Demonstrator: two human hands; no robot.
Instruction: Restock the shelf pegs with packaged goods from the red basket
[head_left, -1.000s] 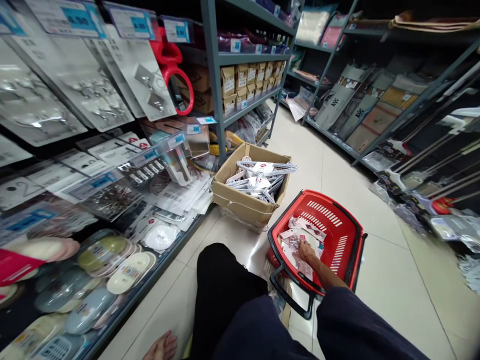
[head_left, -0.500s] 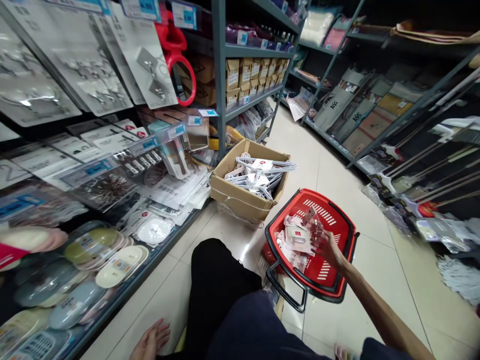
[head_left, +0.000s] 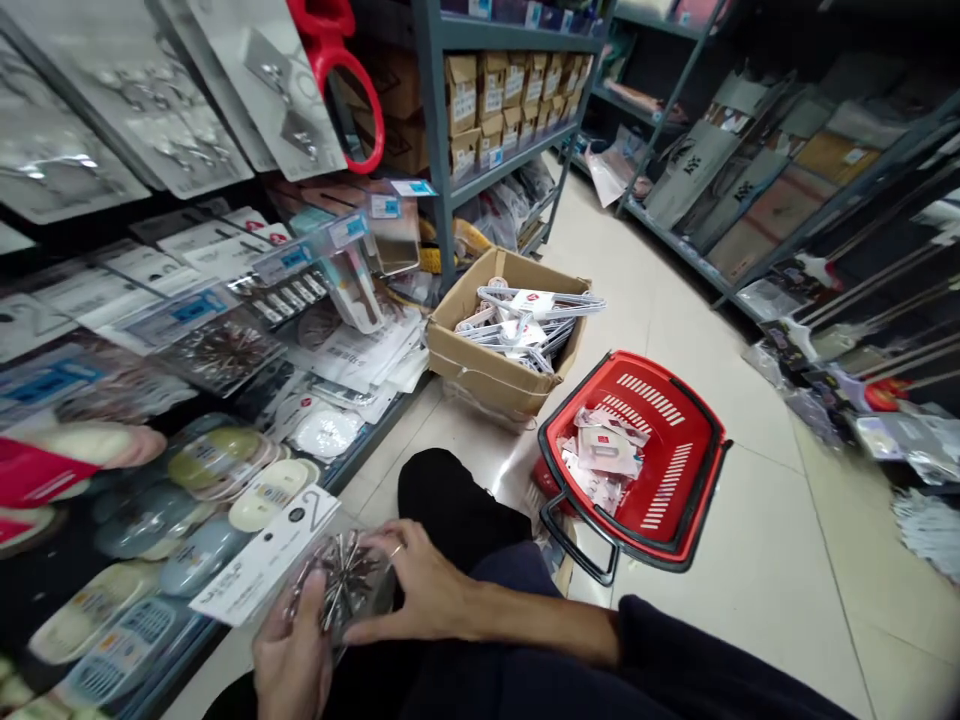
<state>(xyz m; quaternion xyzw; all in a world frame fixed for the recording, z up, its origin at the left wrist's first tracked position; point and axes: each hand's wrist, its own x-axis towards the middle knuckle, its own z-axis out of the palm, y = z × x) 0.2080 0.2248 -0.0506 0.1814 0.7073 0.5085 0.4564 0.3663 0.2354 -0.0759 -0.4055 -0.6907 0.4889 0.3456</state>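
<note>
A clear plastic pack of thin metal pieces (head_left: 343, 582), fanned out like spokes under a white header card with a "2", is held low in front of my lap. My left hand (head_left: 296, 640) grips it from the near left, thumb pressed on the plastic. My right hand (head_left: 427, 590), with a ring on one finger, is closed on the right side of the same pack. What kind of metal pieces these are I cannot make out. To the right, a red shopping basket (head_left: 667, 490) stands on the floor with several pink-and-white packets (head_left: 606, 450) inside.
A cardboard box (head_left: 495, 375) of wire hangers (head_left: 536, 320) stands ahead on the tiles. Close on my left runs a shelf with soap dishes (head_left: 199, 555) and hanging hook packs (head_left: 161, 110). Mops and a rack of boards (head_left: 697, 180) line the right side.
My right hand has left the basket and come left to my lap with the metal-piece pack. My left hand, open and bare before, has risen and taken hold of it too.
</note>
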